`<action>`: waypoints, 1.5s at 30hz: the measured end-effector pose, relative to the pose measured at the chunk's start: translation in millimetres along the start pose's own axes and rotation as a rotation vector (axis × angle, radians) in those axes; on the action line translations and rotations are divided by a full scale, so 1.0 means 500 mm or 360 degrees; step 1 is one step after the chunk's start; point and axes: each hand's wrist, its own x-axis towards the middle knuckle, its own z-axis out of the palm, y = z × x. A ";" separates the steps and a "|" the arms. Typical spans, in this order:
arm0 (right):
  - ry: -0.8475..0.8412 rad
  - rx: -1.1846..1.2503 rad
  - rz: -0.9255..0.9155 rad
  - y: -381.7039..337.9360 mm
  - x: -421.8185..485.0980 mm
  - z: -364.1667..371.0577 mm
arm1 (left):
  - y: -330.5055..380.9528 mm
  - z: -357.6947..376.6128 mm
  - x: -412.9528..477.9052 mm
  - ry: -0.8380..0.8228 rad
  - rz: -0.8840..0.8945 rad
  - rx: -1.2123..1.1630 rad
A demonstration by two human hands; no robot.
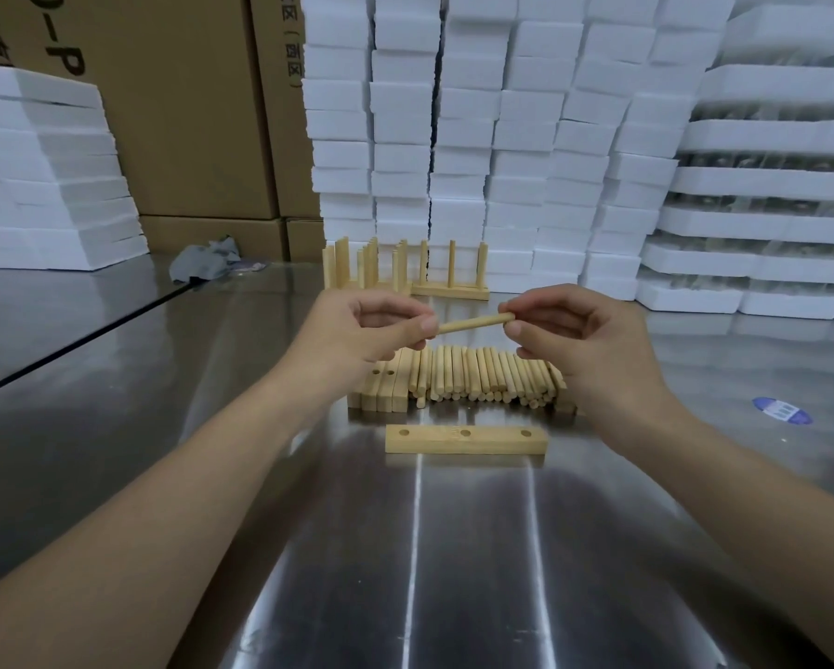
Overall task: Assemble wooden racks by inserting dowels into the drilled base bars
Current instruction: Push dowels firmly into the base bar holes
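I hold one wooden dowel point(475, 324) level in the air, my left hand point(371, 330) pinching its left end and my right hand point(584, 335) pinching its right end. Below it, a base bar point(466, 439) with three drilled holes lies flat on the metal table, nothing in the holes. Behind the bar a heap of loose dowels point(482, 376) lies side by side. To their left stands a bunch of spare base bars point(383, 388). Finished racks point(405, 272) with upright dowels stand at the back.
The steel table point(453, 548) is shiny. White foam blocks point(501, 137) are stacked high behind and at the right; more foam point(43, 176) and cardboard boxes point(188, 113) stand at the left. A grey rag point(207, 265) lies back left, a blue sticker point(781, 410) at the right.
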 end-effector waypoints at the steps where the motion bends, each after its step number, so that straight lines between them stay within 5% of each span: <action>1: 0.0009 -0.0009 -0.0007 0.001 0.000 0.000 | 0.000 -0.005 0.001 -0.0011 -0.0014 -0.0012; 45: -0.0087 -0.0312 -0.0034 0.018 0.002 -0.007 | 0.004 -0.001 0.002 -0.0049 0.0015 -0.0051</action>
